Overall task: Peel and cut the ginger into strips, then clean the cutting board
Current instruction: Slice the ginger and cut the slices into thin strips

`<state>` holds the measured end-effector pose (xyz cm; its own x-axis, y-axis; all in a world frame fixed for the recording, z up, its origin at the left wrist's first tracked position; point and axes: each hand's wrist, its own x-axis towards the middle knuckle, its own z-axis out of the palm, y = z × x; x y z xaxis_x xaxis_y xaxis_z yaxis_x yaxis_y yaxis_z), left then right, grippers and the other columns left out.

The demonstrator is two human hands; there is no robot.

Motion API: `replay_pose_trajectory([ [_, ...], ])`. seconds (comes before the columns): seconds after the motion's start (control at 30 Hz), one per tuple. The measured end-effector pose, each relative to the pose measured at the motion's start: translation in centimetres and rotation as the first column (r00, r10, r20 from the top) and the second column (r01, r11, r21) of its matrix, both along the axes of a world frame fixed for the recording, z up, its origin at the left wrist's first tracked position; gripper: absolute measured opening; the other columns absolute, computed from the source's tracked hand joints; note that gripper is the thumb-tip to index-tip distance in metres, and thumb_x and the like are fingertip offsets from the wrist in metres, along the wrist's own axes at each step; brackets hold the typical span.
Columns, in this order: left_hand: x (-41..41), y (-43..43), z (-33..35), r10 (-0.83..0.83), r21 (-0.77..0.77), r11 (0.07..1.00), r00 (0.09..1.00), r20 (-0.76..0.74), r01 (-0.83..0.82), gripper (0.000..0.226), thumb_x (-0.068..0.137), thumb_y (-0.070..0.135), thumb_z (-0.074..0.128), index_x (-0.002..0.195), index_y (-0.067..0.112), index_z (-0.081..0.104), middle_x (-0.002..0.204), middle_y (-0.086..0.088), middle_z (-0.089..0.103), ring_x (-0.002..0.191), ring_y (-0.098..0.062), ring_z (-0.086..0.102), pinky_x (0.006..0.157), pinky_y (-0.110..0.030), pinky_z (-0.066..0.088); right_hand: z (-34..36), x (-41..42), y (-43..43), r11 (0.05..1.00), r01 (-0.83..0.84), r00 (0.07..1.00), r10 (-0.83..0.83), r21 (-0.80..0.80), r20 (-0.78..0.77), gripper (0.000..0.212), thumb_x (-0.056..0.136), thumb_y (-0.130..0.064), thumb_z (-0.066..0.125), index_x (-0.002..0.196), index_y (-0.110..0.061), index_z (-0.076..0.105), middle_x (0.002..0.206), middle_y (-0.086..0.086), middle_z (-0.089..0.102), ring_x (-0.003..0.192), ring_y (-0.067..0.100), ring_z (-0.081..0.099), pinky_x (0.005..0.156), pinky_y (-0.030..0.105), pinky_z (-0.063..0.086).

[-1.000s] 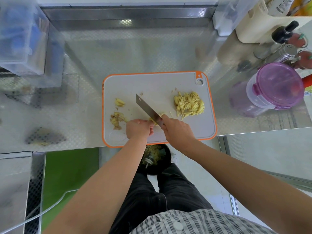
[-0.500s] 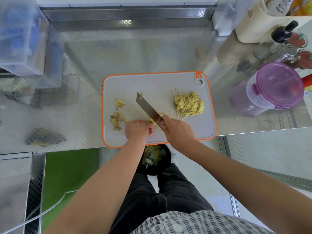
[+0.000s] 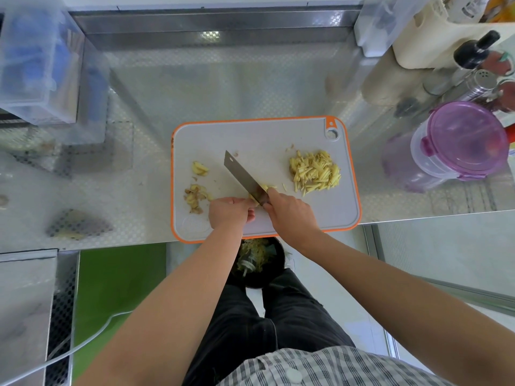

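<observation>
- Step in hand: slicing. Right hand (image 3: 289, 215) grips the cleaver (image 3: 242, 176); left hand (image 3: 230, 213), fingers curled, pins the ginger piece (image 3: 262, 188) on the cutting board (image 3: 250, 137).
- Cut strips (image 3: 315, 171) lie piled at right (peelings (image 3: 195, 197) at left).
- Next move probably calls for a thin cut, fingertips tucked.

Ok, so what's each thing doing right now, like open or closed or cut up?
knife: gripped by right hand, blade on the ginger piece
ginger piece: mostly hidden, held by left hand
ginger strips: cut, piled on cutting board
peels: loose on the board's left
purple container: lid on
bin: open, scraps inside
</observation>
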<state>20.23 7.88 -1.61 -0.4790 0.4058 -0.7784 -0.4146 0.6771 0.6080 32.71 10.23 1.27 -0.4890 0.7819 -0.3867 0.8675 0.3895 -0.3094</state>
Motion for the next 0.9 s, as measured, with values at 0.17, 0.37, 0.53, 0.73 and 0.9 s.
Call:
replay_pose_trajectory([
  [0.17, -0.1, 0.0, -0.1, 0.006, -0.004, 1.000, 1.000, 0.011, -0.006, 0.018, 0.068, -0.009, 0.074, 0.062, -0.002, 0.059, 0.061, -0.013, 0.056, 0.053, -0.021, 0.048, 0.056, -0.030, 0.045, 0.9, 0.4, 0.0, 1.000, -0.024, 0.999, 0.024, 0.016, -0.023, 0.014, 0.102, -0.027, 0.035, 0.105, -0.015, 0.041, 0.077, 0.000, 0.047, 0.066, 0.027, 0.045, 0.059, 0.034, 0.035],
  [0.37, -0.3, -0.1, -0.3, 0.006, 0.006, 1.000, 1.000, -0.003, -0.006, 0.017, 0.064, -0.006, 0.079, 0.060, -0.002, 0.063, 0.062, -0.015, 0.062, 0.052, -0.023, 0.055, 0.061, -0.033, 0.054, 0.9, -0.1, -0.2, 1.000, -0.025, 0.999, 0.025, -0.001, 0.030, 0.009, 0.102, -0.020, 0.036, 0.108, -0.014, 0.040, 0.079, 0.002, 0.047, 0.067, 0.027, 0.046, 0.060, 0.033, 0.034],
  [0.53, -0.3, -0.1, -0.3, 0.019, 0.007, 1.000, 1.000, 0.023, -0.020, 0.016, 0.064, -0.006, 0.081, 0.065, -0.003, 0.065, 0.066, -0.016, 0.065, 0.055, -0.023, 0.059, 0.066, -0.036, 0.060, 0.0, -1.0, -0.4, 1.000, -0.013, 0.999, 0.013, 0.002, 0.052, 0.011, 0.100, -0.015, 0.038, 0.111, -0.014, 0.038, 0.082, 0.001, 0.046, 0.067, 0.027, 0.045, 0.059, 0.035, 0.034],
  [0.73, -0.3, -0.3, -0.5, 0.025, 0.019, 0.999, 0.999, 0.037, -0.026, 0.018, 0.066, -0.008, 0.076, 0.055, 0.001, 0.066, 0.057, -0.014, 0.062, 0.050, -0.023, 0.056, 0.064, -0.033, 0.057, -0.4, -1.1, -0.5, 1.000, -0.009, 0.998, 0.008, 0.021, 0.060, 0.014, 0.098, -0.012, 0.040, 0.112, -0.015, 0.037, 0.082, 0.001, 0.048, 0.065, 0.028, 0.046, 0.058, 0.035, 0.035],
  [0.9, -0.3, -0.3, -1.1, 0.044, 0.041, 0.998, 0.996, 0.073, -0.047, 0.053, 0.068, -0.014, 0.061, 0.027, 0.014, 0.045, 0.038, -0.004, 0.043, 0.043, -0.018, 0.040, 0.056, -0.031, 0.036, -0.4, -1.1, -0.5, 1.000, -0.014, 0.998, 0.013, 0.011, 0.066, 0.014, 0.097, -0.010, 0.041, 0.110, -0.015, 0.037, 0.080, 0.001, 0.048, 0.066, 0.028, 0.049, 0.057, 0.034, 0.036],
])
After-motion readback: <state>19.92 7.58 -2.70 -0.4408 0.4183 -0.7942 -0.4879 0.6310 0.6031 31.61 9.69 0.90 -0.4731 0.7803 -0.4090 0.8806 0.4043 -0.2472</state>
